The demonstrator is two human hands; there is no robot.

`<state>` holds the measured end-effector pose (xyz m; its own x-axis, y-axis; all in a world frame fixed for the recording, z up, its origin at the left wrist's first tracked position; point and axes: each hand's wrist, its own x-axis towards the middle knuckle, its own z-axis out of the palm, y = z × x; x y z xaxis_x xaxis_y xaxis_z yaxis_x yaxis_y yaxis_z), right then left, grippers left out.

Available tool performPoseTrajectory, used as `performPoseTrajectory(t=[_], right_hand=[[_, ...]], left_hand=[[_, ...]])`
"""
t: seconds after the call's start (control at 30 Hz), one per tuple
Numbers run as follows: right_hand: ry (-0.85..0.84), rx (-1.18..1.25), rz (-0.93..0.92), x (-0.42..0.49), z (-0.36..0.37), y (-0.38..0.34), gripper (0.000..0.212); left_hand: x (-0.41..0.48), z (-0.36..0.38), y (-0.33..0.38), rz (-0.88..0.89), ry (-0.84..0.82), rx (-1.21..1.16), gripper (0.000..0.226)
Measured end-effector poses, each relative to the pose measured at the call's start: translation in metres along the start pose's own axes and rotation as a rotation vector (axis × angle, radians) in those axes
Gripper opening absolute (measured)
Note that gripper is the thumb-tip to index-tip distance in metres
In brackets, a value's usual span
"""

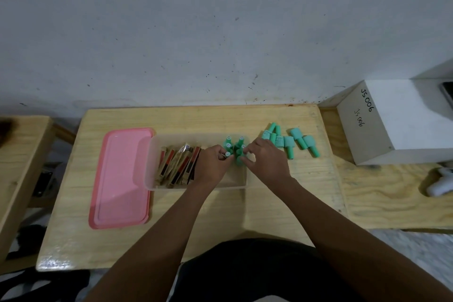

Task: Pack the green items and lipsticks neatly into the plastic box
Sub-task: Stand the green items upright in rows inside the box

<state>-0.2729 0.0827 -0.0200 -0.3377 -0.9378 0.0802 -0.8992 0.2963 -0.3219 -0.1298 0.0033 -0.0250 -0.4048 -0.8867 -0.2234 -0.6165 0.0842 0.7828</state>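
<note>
Far left, a side table (22, 154) is cut off by the frame edge; dark stuff on and under it is too blurred to name. On the main table (171, 228) a pink lid (121, 179) lies flat, its right edge touching or tucked just under the box (150, 167); can't tell which. In the left half of the box the lipsticks (177, 164) are packed in a leaning row, gold and red-black cases, with the right end of the row hidden behind the left hand (213, 164). That hand is inside the box, fingers curled round the left bottle (227, 154), only its round cap showing. Upright green bottles (234, 145) stand bunched at the far right part of the box, partly hidden by both hands, so no count is possible. The right hand (267, 162) reaches over the right wall of the box, fingertips curled in, and seems to pinch the right bottle (238, 160), though the grip is mostly hidden. Right of the box, loose greens (290, 143) lie on their sides on the table in a jumble, nearest ones behind the right hand. Further right sits a white carton (382, 130) marked JS006, with a white gadget (438, 185) near the edge, blurred.
</note>
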Motion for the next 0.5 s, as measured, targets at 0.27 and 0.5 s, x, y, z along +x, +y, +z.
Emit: performPoseTrajectory(t=[0.27, 0.5], right_hand=[[-0.09, 0.081, 0.078, -0.0003, -0.002, 0.0038, 0.024], [-0.121, 0.135, 0.135, 0.0002, -0.0012, 0.0061, 0.024]], left_hand=[[0.0007, 0.0037, -0.0015, 0.013, -0.007, 0.028, 0.024], [0.0002, 0.0032, -0.0001, 0.069, 0.005, 0.099, 0.024]])
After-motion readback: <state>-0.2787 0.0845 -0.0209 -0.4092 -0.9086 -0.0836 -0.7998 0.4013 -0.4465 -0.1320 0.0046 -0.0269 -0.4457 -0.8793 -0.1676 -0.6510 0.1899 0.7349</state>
